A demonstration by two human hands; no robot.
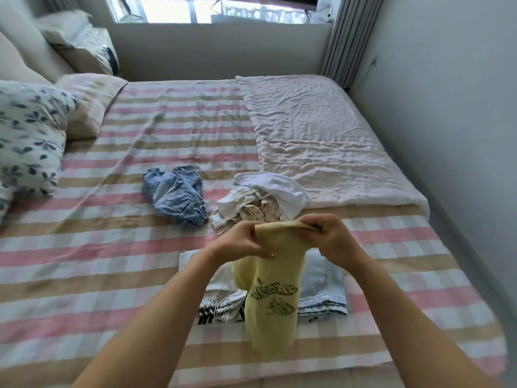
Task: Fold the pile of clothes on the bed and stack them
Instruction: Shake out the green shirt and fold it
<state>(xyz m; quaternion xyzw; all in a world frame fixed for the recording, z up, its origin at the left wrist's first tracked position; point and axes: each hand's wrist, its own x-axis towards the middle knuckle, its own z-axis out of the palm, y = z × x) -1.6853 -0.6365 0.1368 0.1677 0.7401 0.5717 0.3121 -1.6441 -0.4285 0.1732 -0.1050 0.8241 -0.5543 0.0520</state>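
1. Yellow tee [272, 301]: held up in the air right above the folded stack [327, 306]. It hangs down w/ the green print facing the camera. Low end drops past the stack's near edge.
2. Left grip [240, 243]: fingers curled, pinching the tee's top edge, left side. Right grip [334, 239]: clamped on the same top edge, right side. The 2 are close together, so the tee hangs narrow & bunched.
3. Handling (my guess): thin knit, v. light, fully limp, sags wherever it's unsupported. Not slippery, not fragile, so a light pinch should do. Printed patch prob. a bit stiffer than the rest.
4. Where to hold: prob. the 2 top corners or shoulder seams, grips spread wider so the body opens flat. Can't tell which edge is on top now, too bunched.
5. Stack makeup: pale jeans [321, 275] on its right half, white drawstring piece [221, 296] on its left half. Both lie flat on the bed [84, 247].
6. Just beyond the stack: unfolded white pile [260, 197], w/ a patterned piece mixed in.
7. Beyond & left of the stack: crumpled blue denim piece [174, 193], apart from the pile.
8. Far beyond the stack, to the right: pink blanket [321, 130] spread out. Far left of the stack: floral pillow [28, 135].
9. Est. progress: a couple of items done, tee in hand, several left.
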